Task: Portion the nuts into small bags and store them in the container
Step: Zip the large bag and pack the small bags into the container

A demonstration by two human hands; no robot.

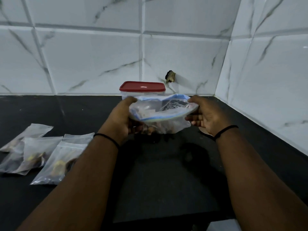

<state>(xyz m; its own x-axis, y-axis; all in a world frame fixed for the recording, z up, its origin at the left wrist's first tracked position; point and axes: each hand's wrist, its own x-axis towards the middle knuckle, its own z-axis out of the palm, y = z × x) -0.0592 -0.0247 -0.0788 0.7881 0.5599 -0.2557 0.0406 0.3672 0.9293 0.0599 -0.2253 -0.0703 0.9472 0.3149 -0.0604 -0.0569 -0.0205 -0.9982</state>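
Observation:
A large clear zip bag (162, 112) with a blue seal strip hangs above the black counter, its mouth held wide; nuts show at its bottom. My left hand (123, 119) grips its left edge, thumb over the rim. My right hand (205, 116) pinches its right edge. Just behind the bag stands a clear container (124, 95) with a red lid (142, 86) on it. Several small filled bags (41, 152) lie flat at the counter's left.
The black counter (160, 177) ends at a front edge near the bottom of the view. White marble-pattern tiled walls close the back and right sides. A dark hole in the tile (170, 76) sits behind the container.

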